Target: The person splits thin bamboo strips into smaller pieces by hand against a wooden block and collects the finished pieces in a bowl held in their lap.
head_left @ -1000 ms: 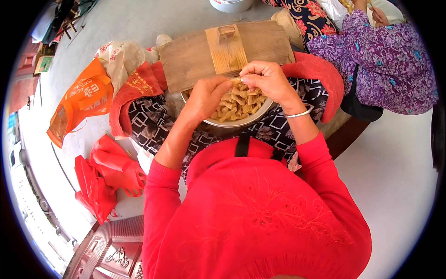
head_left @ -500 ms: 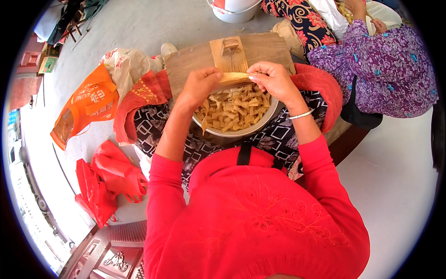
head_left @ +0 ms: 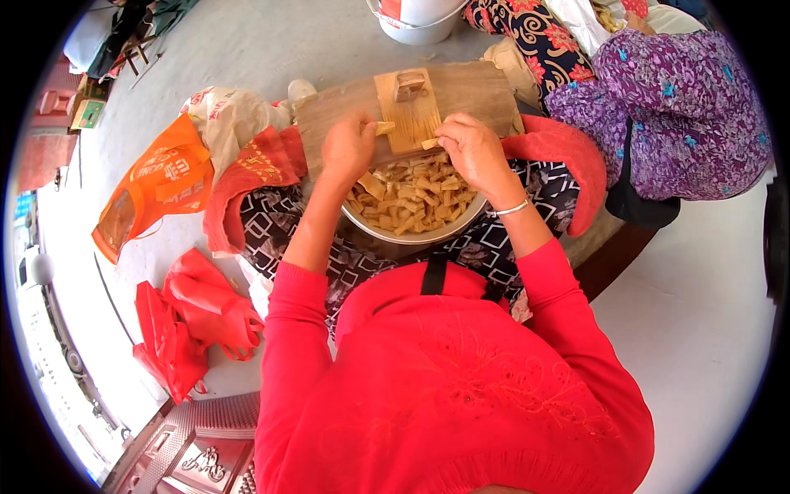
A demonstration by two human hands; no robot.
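Observation:
My left hand (head_left: 349, 146) is closed on a short yellow-brown strip (head_left: 384, 128) that looks like bamboo shoot. In my right hand (head_left: 475, 150) the fingers pinch another such piece (head_left: 430, 143). A gap separates the two pieces. Below both hands, a round pale bowl (head_left: 413, 240) on my lap is heaped with cut yellow-brown pieces (head_left: 411, 200). Just beyond it lies a wooden board (head_left: 477, 92), with a lighter wooden strip (head_left: 405, 123) and a small raised wooden block (head_left: 411, 85) on it.
Red cloth (head_left: 568, 156) lies over my knees on both sides. Orange (head_left: 160, 177) and red bags (head_left: 206, 305) rest at the left, beside a whitish plastic bag (head_left: 234, 111). A white bucket (head_left: 415, 29) stands ahead. Another person in a purple patterned sleeve (head_left: 683, 107) sits close at the right.
The long strip held between both hands is now in two separate pieces, one in each hand. My hands have drawn apart and my right hand has come slightly lower.

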